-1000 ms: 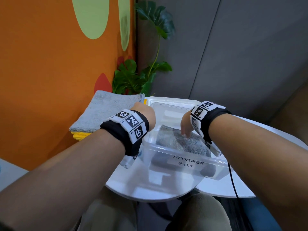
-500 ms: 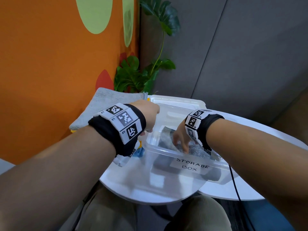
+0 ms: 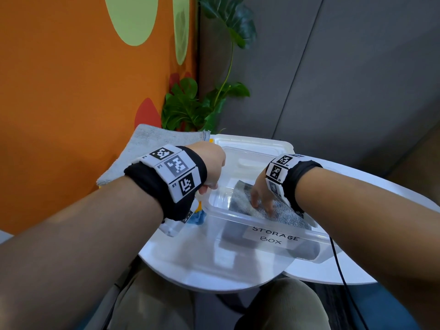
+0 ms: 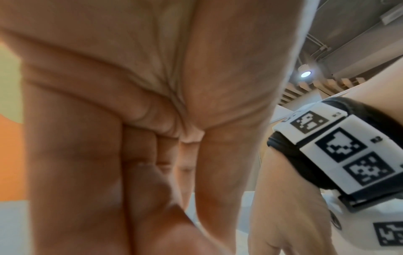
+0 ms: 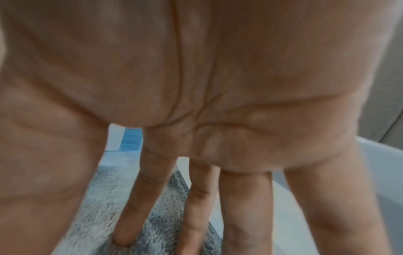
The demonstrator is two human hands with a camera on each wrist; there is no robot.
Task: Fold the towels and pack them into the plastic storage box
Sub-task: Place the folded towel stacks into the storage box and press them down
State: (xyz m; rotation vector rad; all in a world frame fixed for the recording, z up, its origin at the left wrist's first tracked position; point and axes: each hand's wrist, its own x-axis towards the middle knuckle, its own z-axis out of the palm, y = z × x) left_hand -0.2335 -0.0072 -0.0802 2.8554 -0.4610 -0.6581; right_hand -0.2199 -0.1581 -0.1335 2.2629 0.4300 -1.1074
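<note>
Right hand (image 3: 262, 195) fingers (image 5: 133, 215) spread straight, pressing down on the folded grey towel (image 3: 281, 211) lying directly under them in the clear box (image 3: 238, 234); its long axis runs near-right to far-left. Left hand (image 3: 210, 166) hovers at the box's left rim, fingers loosely curled, apparently empty. Handwritten label (image 3: 273, 235): "STORAGE BOX"; grey towel stack (image 3: 142, 148) lies far-left, nearer the left hand.

**White round surface, three loads**

White surface (image 3: 190, 265) is carrying a clear storage box (image 3: 238, 246) labelled STORAGE BOX. Stack of towels (image 3: 152, 144), grey on top, is lying at far left edge. White lid (image 3: 252, 142) is sitting behind box.
</note>
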